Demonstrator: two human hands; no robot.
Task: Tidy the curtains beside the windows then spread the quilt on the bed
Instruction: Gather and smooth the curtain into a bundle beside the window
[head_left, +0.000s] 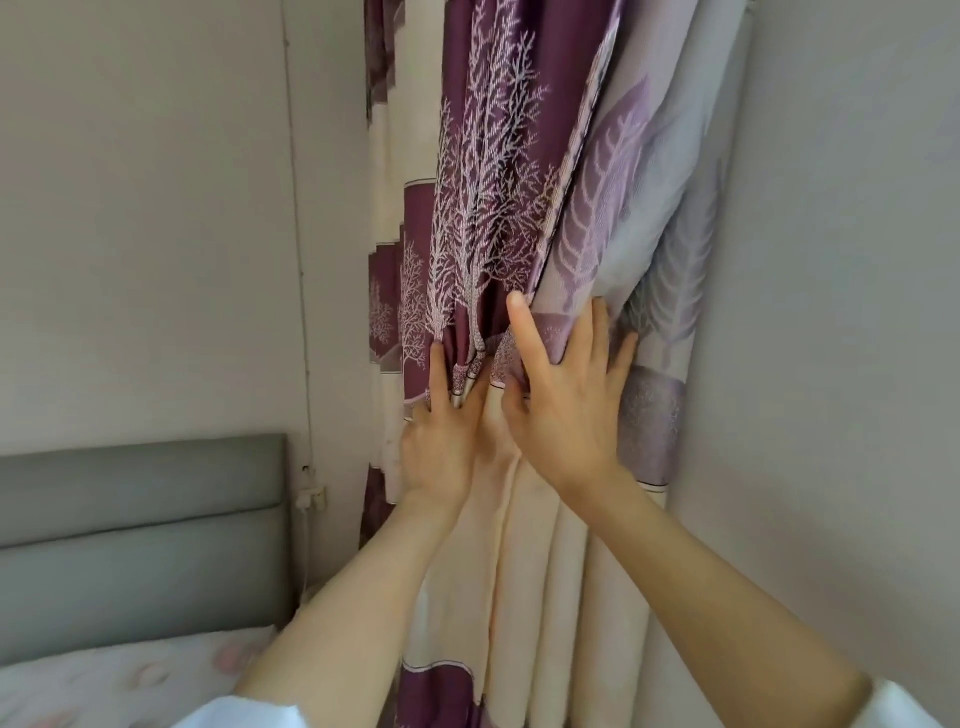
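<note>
The curtain (498, 197) hangs through the centre of the frame, from the top edge to the bottom, in a corner between two pale walls. It is plum and cream, patterned with pale branching trees, and its folds are bunched together at mid-height. The grey headboard (140, 525) and a patch of flowered bedding (130, 675) lie at lower left; no quilt can be made out as such.

You appear to be gathering the folds into one neat bundle. To do it well, I would collect the pleats evenly from both sides, keep the bottom band level, and press the loose right-hand fold, whose pale reverse shows, in against the rest before securing anything.

Both your forearms reach up from the bottom of the frame, meeting at the centre. Your left hand (441, 447) pinches a narrow pleat, fingers closed together on the fabric, forefinger pointing up along it. Your right hand (566, 410), just beside it and seemingly touching, lies flat on the right-hand fold with fingers spread apart, thumb raised, fingertips pressing into the cloth rather than clamping it.
</note>
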